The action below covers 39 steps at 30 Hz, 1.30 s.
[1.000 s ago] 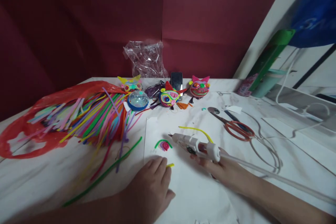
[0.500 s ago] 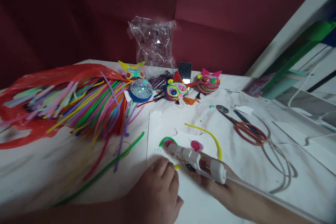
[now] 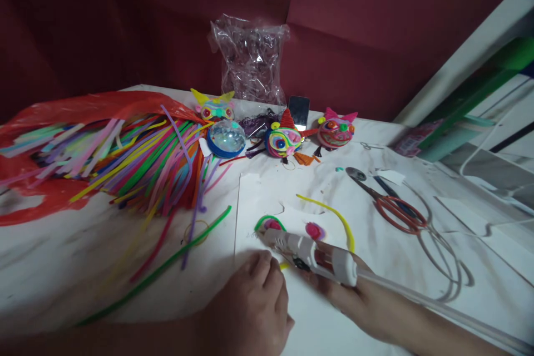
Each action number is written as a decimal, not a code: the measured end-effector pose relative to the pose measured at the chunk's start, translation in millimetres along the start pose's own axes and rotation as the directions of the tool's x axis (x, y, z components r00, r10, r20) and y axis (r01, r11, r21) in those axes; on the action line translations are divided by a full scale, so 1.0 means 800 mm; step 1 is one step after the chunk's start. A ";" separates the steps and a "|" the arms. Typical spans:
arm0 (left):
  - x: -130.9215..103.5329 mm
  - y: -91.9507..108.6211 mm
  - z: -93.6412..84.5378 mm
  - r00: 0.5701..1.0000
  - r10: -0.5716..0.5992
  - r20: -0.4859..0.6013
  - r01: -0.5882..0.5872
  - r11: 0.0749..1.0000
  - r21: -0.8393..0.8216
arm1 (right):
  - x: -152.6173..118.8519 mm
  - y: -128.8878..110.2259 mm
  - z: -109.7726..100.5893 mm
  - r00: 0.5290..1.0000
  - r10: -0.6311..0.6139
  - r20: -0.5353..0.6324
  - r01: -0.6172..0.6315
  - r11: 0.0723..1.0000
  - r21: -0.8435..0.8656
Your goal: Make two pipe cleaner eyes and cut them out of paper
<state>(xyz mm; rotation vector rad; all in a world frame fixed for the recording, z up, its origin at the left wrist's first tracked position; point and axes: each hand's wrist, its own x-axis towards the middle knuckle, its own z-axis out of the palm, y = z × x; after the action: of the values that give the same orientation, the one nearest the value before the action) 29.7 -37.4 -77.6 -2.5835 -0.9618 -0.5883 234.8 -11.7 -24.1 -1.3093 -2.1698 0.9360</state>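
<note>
My right hand [image 3: 354, 300] is wrapped round a white hot glue gun [image 3: 306, 253], with a glue stick in its back. The gun's nozzle points left, at the lower left of a pink and purple coil [image 3: 273, 225] on white paper [image 3: 258, 189]. A green pipe cleaner [image 3: 263, 217] arches over that coil. Close by on the paper, my left hand [image 3: 254, 300] rests with its fingers curled; whatever they may hold is hidden. A second pink and purple coil [image 3: 314, 231] lies right of the first, and a yellow pipe cleaner [image 3: 340, 214] curves beyond it.
Many coloured pipe cleaners [image 3: 137, 161] spill from a red plastic bag [image 3: 104, 101] at left. Decorated animal heads [image 3: 283, 140], a clear dome [image 3: 226, 139] and a phone [image 3: 299, 111] stand at the back. Red-handled scissors [image 3: 400, 214] and a looped cable [image 3: 453, 267] lie at right.
The glue gun's nozzle has moved off the left coil to its lower left, so more of the coil and green arch shows. The camera view has shifted slightly.
</note>
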 end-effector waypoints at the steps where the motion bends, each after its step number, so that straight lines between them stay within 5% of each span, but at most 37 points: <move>1: 0.000 0.000 0.000 1.000 0.004 0.000 -0.004 1.000 0.002 | 0.001 -0.001 0.000 1.000 -0.011 0.007 0.011 1.000 0.000; 26: 0.004 0.004 -0.003 0.999 -0.034 -0.032 0.034 0.999 -0.013 | 0.004 0.003 0.002 1.000 -0.018 0.015 0.018 0.999 -0.032; 39: 0.000 -0.002 -0.001 0.999 0.025 0.047 -0.023 0.999 -0.038 | 0.007 0.000 -0.001 0.999 0.021 0.046 -0.022 0.999 0.025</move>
<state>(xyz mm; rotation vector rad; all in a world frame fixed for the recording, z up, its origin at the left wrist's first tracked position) 28.2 -37.1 -76.5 -2.6497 -0.9417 -0.5462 233.0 -6.7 -23.1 -1.3134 -2.1747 1.0087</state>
